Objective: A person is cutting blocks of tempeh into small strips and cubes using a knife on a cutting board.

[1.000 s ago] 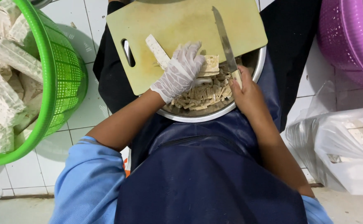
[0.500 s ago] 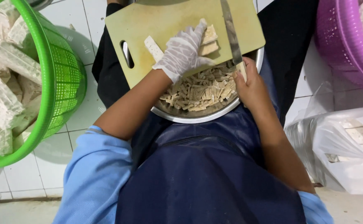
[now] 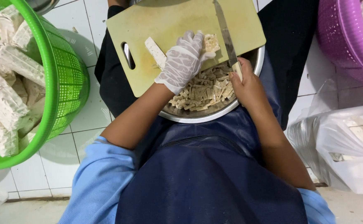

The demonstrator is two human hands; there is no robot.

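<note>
A knife (image 3: pixel 226 35) is held by its pale handle in the closed grip of the bare right hand (image 3: pixel 247 85), the blade laid flat along a yellow-green cutting board (image 3: pixel 165 25). A pale, speckled block of tempeh (image 3: pixel 210 42) is pinned to the board under the curled fingers of the gloved left hand (image 3: pixel 183 62), just beside the blade. The step in hand is judged to be slicing; the next cut would call for the fingertips to be kept clear of the edge. A second slab (image 3: pixel 155 51) lies to the left of the glove. Cut strips (image 3: pixel 202 89) are heaped in a steel bowl (image 3: pixel 198 116) under the board's near edge. A green basket (image 3: pixel 65 79) of uncut blocks, a purple basket (image 3: pixel 339 37) and a plastic bag (image 3: pixel 347 145) are seen on the tiled floor (image 3: pixel 94 120).
</note>
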